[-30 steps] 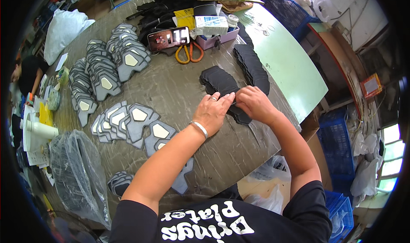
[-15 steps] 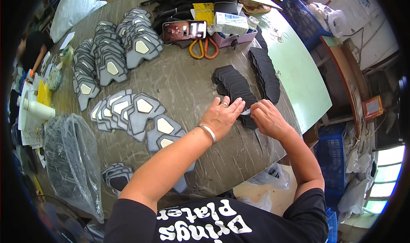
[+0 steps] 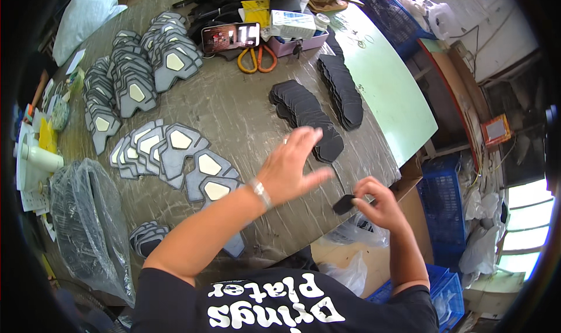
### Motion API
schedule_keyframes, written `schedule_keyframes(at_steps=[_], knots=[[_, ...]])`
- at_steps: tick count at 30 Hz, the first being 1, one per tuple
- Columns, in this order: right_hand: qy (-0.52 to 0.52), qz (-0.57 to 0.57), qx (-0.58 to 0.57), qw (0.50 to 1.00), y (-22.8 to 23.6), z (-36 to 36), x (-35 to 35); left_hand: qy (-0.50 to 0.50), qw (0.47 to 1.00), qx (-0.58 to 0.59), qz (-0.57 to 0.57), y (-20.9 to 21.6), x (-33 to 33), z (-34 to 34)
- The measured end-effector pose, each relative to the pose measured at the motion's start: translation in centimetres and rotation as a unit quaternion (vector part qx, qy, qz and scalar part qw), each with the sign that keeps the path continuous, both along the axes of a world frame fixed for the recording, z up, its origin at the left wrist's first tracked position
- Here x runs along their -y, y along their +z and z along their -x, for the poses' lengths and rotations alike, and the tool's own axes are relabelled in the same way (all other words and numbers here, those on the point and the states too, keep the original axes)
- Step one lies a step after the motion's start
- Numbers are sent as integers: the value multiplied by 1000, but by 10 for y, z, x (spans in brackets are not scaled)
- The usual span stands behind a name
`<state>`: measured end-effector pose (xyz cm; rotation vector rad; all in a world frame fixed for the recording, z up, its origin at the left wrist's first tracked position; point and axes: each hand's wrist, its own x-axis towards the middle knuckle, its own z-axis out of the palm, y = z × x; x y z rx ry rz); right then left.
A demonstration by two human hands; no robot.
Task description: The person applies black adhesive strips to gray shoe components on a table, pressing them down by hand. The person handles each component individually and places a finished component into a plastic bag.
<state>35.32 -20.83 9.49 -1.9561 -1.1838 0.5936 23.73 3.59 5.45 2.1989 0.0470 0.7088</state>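
My left hand (image 3: 290,166) hovers with fingers spread wide above the table (image 3: 245,116), just short of the fanned stack of black pieces (image 3: 307,114) that I take as my landmark. My right hand (image 3: 377,203) sits past the table's near edge, below that stack, pinching one small black piece (image 3: 343,204) between thumb and fingers. A second black row (image 3: 342,90) lies right of the stack; grey-rimmed pieces (image 3: 193,163) lie to its left, orange scissors (image 3: 257,58) beyond it.
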Motion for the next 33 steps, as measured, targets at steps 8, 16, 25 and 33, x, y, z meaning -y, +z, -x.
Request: schedule_keyframes(at_steps=[8, 16, 25, 33], knots=[[17, -146, -122, 982, -26, 83, -91, 134, 949, -103, 265, 7, 25, 138], [19, 97, -348, 932, -50, 139, -110, 233, 795, -22, 560, -37, 28, 213], [-74, 118, -356, 924, -61, 148, -112, 231, 967, -107, 6, -42, 22, 237], [-114, 125, -360, 917, -63, 161, -141, 205, 969, -122, -71, -54, 26, 239]])
